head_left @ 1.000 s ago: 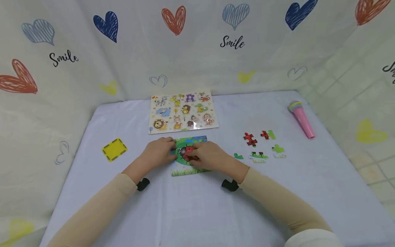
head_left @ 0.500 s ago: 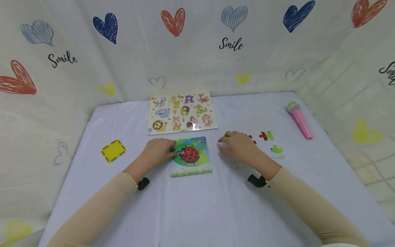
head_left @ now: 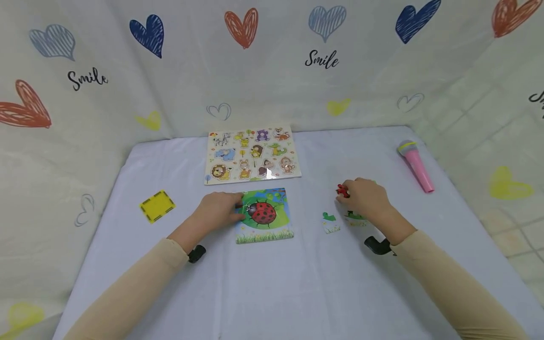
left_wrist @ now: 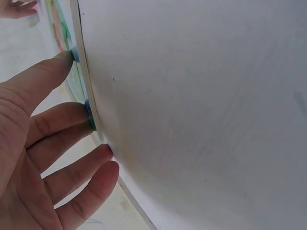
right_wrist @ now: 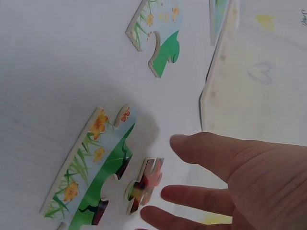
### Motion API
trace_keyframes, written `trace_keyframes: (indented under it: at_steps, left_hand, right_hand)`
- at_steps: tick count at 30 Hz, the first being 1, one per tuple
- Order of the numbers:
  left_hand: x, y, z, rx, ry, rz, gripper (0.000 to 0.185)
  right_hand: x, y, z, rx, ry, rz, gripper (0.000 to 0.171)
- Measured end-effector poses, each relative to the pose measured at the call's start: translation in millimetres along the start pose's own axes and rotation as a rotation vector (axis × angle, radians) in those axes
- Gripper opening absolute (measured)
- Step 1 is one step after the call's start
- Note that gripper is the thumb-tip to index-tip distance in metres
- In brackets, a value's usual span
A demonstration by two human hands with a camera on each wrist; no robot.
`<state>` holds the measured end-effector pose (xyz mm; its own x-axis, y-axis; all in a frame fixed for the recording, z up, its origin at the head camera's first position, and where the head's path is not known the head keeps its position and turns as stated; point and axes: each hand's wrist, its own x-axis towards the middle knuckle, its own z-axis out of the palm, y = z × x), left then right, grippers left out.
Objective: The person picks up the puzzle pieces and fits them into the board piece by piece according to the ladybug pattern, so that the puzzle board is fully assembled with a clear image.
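- Left hand [head_left: 218,210] rests flat on the lavender-covered worktop [head_left: 263,283]; straight fingertips [left_wrist: 64,57] touch the left edge of the square ladybird jigsaw board [head_left: 264,215]. Grip wide, holding nothing.
- Right hand [head_left: 365,198] hovers over loose cardboard jigsaw pieces right of the board, fingers relaxed and spread, nothing held.
- Small red piece [right_wrist: 144,184] lies just beside its fingertips; long grass-and-flower piece [right_wrist: 91,167] next to it; another green-edged piece [right_wrist: 158,36] lies apart.
- Animal peg puzzle board [head_left: 251,155] behind; pink toy microphone [head_left: 415,164] far right; yellow card [head_left: 157,206] left.
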<state>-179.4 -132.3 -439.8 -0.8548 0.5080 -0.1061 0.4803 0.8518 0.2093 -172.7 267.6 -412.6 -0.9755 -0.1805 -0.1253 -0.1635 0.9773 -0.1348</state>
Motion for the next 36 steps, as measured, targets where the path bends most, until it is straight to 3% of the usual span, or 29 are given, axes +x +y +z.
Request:
trace_keyframes:
  at_steps: [7,15,30,36]
  left_hand:
    - [-1.1,1.4,0.8,0.001,-0.009,-0.007,0.046]
    - [-2.0,1.5,-0.8,0.003,0.010,-0.001,0.041]
    - [-0.9,-1.6,0.7,0.014,0.006,0.008,0.043]
    - [-1.2,-2.6,1.5,0.027,0.008,0.014,0.039]
  right_hand:
    - [5,5,4,0.058,-0.060,0.050,0.043]
    - [12,11,5,0.116,-0.106,0.091,0.063]
    - [21,22,6,0.286,-0.145,0.063,0.048]
    - [20,21,4,0.343,-0.024,0.076,0.032]
